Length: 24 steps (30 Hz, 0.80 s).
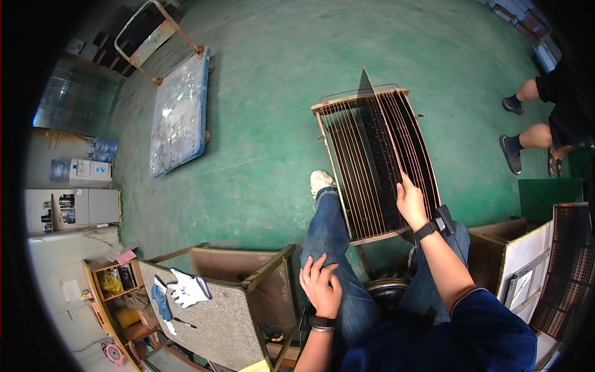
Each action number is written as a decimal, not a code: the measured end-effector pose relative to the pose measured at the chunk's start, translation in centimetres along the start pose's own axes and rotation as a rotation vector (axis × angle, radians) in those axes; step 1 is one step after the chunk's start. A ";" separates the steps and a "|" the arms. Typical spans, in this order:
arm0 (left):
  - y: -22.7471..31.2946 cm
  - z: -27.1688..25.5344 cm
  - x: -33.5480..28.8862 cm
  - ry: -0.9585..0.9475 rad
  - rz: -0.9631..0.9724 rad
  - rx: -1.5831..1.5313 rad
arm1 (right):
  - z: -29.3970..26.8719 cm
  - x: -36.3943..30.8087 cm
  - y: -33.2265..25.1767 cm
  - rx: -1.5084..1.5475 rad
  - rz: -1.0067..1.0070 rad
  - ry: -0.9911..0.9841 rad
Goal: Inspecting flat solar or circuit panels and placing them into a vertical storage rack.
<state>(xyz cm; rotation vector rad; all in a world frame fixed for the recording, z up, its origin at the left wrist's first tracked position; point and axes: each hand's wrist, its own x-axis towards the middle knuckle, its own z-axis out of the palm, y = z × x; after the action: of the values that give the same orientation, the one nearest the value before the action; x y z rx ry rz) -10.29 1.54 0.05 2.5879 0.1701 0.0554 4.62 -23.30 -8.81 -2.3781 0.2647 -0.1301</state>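
In front of my knees stands a slatted metal rack (370, 238), with thin rods running lengthwise and dark slots between them. A thin dark panel (375, 124) dotted with small light specks stands on edge in it, its far corner rising above the far bar. My right hand (410, 199) is closed on the panel's near edge, thumb and fingers pinching it. My left hand (322, 289) lies on my left thigh, fingers spread, with nothing in it. Both wrists wear black bands.
To my left, a grey-topped table (217, 328) bears white gloves (188, 289) and a black marker (185, 323). A blue platform trolley (180, 118) stands beyond. At right, another person's legs (533, 136) show, near dark patterned panels (564, 266).
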 end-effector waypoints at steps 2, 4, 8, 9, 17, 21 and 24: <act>0.0 0.0 -0.1 0.001 -0.001 0.003 | -0.8 -0.4 -0.6 0.016 0.044 -0.020; 0.1 -0.2 0.0 0.003 -0.007 0.006 | -0.8 -0.2 -0.6 0.004 0.019 -0.006; 0.1 -0.1 0.1 0.002 -0.002 0.008 | -0.7 -0.4 -0.2 0.019 0.000 -0.026; 0.2 -0.1 0.1 0.001 0.000 0.008 | -0.6 -0.4 0.3 0.023 -0.006 -0.010; 0.0 0.1 0.0 -0.006 0.002 0.012 | -0.7 -0.7 -0.3 0.017 0.017 -0.013; 0.1 -0.2 0.1 -0.013 -0.008 0.015 | -0.6 -0.4 -0.8 0.024 0.036 -0.039; 0.2 -0.1 0.2 -0.014 -0.003 0.011 | 0.7 1.1 0.1 -0.005 0.010 -0.029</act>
<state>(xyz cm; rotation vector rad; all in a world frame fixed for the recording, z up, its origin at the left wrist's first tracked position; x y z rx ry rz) -10.08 1.48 0.21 2.5986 0.1701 0.0356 5.75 -23.12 -9.37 -2.3817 0.2638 -0.0901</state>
